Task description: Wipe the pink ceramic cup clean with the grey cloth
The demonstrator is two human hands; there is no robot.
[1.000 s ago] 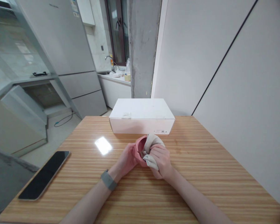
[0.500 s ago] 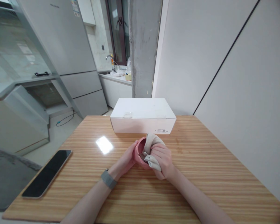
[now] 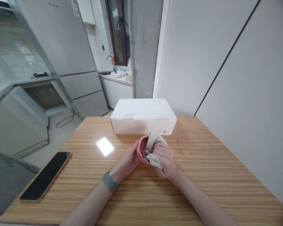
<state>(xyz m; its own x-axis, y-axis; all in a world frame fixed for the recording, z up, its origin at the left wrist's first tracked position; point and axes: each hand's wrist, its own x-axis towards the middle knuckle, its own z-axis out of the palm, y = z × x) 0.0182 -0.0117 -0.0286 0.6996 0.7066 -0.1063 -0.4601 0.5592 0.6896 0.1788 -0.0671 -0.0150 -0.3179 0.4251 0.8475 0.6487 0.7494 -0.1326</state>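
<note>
The pink cup (image 3: 139, 152) is between the two hands, directly at the fingers of the left hand (image 3: 129, 158) and to the left of the right hand (image 3: 164, 157). It is tilted on its side, so that its mouth is turned toward the right hand; I suppose that this angle is chosen because it gives the right hand an easy way to the inside. The left hand is curved around the outer wall, with the thumb near the rim, and grips the cup, probably to keep it steady against the pressure of the other hand. The right hand is closed around a pale cloth (image 3: 154, 141), which is bunched in the fist; part of it goes into the mouth of the cup, and one fold stands above the knuckles. The bunching perhaps makes the cloth firm enough for a narrow space. How far the fingertips reach inside, I cannot tell, because the cloth hides them. Whether the cup touches the table (image 3: 141, 201) under the hands is also not clear.

Behind the left hand, on the wrist, there is a grey band (image 3: 109, 181). Beyond both hands, a white box (image 3: 143, 126) lies on the table. Well apart from the left hand, to its left, lies a phone (image 3: 46, 176).
</note>
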